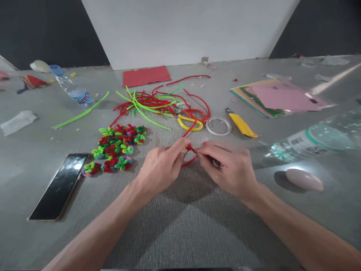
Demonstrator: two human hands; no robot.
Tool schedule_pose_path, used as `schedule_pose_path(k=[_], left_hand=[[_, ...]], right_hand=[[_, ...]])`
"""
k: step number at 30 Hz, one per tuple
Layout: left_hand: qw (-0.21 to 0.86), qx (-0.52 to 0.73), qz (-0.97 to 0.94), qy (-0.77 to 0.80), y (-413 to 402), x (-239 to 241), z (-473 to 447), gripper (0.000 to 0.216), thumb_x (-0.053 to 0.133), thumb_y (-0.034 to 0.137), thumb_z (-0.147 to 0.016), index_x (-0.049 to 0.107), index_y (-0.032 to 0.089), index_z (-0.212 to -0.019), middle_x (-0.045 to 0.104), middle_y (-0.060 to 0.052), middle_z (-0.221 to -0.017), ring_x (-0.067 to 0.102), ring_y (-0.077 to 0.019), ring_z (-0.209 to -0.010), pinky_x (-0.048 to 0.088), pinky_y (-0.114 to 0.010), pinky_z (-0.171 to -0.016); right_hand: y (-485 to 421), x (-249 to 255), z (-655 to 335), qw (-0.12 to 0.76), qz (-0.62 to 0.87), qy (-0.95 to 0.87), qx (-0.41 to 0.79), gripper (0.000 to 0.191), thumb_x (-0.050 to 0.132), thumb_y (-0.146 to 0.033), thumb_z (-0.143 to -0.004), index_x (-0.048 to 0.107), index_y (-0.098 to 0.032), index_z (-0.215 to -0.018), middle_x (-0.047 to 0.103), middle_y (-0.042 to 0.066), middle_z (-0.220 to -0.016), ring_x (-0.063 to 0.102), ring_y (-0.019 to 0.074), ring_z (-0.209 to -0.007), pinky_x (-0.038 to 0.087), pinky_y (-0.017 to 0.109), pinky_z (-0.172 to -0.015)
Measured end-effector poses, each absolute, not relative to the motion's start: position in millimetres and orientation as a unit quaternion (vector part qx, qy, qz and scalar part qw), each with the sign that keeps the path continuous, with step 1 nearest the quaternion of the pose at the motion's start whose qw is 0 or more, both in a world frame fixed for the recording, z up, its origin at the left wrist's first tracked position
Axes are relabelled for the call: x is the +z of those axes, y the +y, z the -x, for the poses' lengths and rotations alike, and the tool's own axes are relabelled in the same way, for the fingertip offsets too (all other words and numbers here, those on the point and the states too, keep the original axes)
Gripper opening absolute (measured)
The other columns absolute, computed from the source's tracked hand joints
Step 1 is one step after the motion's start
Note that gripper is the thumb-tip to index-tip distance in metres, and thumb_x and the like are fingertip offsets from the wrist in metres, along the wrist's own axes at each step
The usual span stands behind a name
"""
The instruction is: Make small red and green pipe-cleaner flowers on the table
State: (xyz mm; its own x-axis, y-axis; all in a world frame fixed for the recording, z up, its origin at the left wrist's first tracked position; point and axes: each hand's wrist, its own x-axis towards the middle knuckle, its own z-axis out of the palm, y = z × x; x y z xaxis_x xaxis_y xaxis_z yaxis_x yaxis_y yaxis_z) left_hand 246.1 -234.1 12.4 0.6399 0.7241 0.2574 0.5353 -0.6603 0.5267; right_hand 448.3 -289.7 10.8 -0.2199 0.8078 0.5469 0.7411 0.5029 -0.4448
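- Red stem (192,149) sits between the two hands, just above the worktop (180,229). One end runs up and away from the fingers, and a small loop hangs below them.
- Left hand (160,167): thumb and forefinger pinch the stem from its left side, with the other fingers curled under.
- Right hand (228,169): fingertips are pressed together on the same stem from the right, almost touching the left hand's fingertips.
- To my eye a tight bend is being worked here. It should go best with both pinches close to the bend, one hand steady while the other turns, and the long free end kept out of the loose stems (158,101) beyond the hands.
- Left of the left hand is a cluster of small flowers (118,148), with a phone (58,186) further left.
- Beyond the right hand are a clear ring (218,125) and a yellow knife (241,125). Papers (279,98) lie well off to its right.
- Hard to make out:
  - The bend itself is covered by the fingertips.
  - Something dark shows under the right hand's fingers, and I cannot tell what it is.
  - A yellow loop (190,123) beyond the hands is half buried in stems.
  - The bottle (310,141) to the right is blurred.
  - Both forearms are cut off at the bottom edge.
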Motion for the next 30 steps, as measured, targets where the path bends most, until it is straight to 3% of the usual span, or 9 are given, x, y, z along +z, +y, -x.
schedule_pose_path(k=[9,12,15,19,22,26,30], left_hand=[[0.347,0.3,-0.825,0.331,-234.2,10.0,-244.8,0.022,0.044,0.022,-0.109,0.058,0.021,-0.124,0.06,0.007,-0.068,0.052,-0.008,-0.057,0.043,-0.021,-0.063],[0.404,0.31,-0.812,0.286,-234.3,8.9,-242.7,0.02,0.043,0.023,-0.109,0.057,0.022,-0.124,0.058,0.007,-0.07,0.051,-0.0072,-0.059,0.042,-0.02,-0.063],[0.427,0.288,-0.825,0.23,-231.6,11.0,-238.2,0.019,0.044,0.021,-0.109,0.057,0.023,-0.123,0.057,0.007,-0.071,0.052,-0.0068,-0.061,0.042,-0.019,-0.062],[0.376,0.233,-0.876,0.194,-223.5,13.8,-232.2,0.018,0.049,0.019,-0.108,0.063,0.023,-0.118,0.06,0.006,-0.074,0.053,-0.0069,-0.062,0.042,-0.018,-0.064],[0.307,0.175,-0.917,0.184,-218.8,13.5,-231.5,0.022,0.05,0.013,-0.105,0.065,0.022,-0.117,0.067,0.004,-0.081,0.058,-0.0082,-0.066,0.041,-0.021,-0.067],[0.23,0.116,-0.939,0.23,-218.9,12.3,-235.0,0.024,0.048,0.014,-0.104,0.066,0.023,-0.118,0.074,0.001,-0.087,0.068,-0.0143,-0.074,0.042,-0.025,-0.067],[0.164,0.072,-0.941,0.286,-223.3,11.5,-239.7,0.026,0.044,0.02,-0.106,0.064,0.023,-0.122,0.075,-0.002,-0.087,0.072,-0.0203,-0.076,0.044,-0.028,-0.065]], right_hand=[[-283.1,9.5,-453.4,0.419,0.494,-0.751,0.131,0.018,0.06,-0.011,-0.097,0.075,-0.018,-0.093,0.076,0.002,-0.086,0.066,0.0115,-0.07,0.047,0.025,-0.066],[-279.7,12.4,-458.2,0.421,0.476,-0.739,0.224,0.018,0.061,-0.014,-0.097,0.077,-0.02,-0.091,0.077,0.001,-0.085,0.069,0.0131,-0.075,0.049,0.026,-0.07],[-274.8,16.9,-465.9,0.398,0.451,-0.72,0.347,0.016,0.065,-0.025,-0.098,0.077,-0.02,-0.089,0.074,-0.001,-0.075,0.065,0.0122,-0.067,0.045,0.024,-0.061],[-268.7,21.8,-476.7,0.359,0.445,-0.707,0.417,0.023,0.069,-0.039,-0.098,0.076,-0.019,-0.087,0.07,-0.002,-0.074,0.058,0.0103,-0.065,0.04,0.024,-0.059],[-266.5,22.9,-480.5,0.319,0.451,-0.724,0.413,0.025,0.067,-0.04,-0.099,0.076,-0.019,-0.087,0.071,0.0,-0.078,0.057,0.0111,-0.068,0.04,0.025,-0.06],[-267.4,21.3,-476.9,0.284,0.486,-0.74,0.368,0.018,0.066,-0.03,-0.097,0.076,-0.019,-0.086,0.071,0.001,-0.078,0.058,0.0126,-0.069,0.04,0.026,-0.063],[-271.6,16.9,-468.4,0.299,0.506,-0.772,0.241,0.014,0.063,-0.011,-0.093,0.072,-0.019,-0.084,0.067,-0.001,-0.078,0.057,0.0119,-0.07,0.039,0.027,-0.065]])
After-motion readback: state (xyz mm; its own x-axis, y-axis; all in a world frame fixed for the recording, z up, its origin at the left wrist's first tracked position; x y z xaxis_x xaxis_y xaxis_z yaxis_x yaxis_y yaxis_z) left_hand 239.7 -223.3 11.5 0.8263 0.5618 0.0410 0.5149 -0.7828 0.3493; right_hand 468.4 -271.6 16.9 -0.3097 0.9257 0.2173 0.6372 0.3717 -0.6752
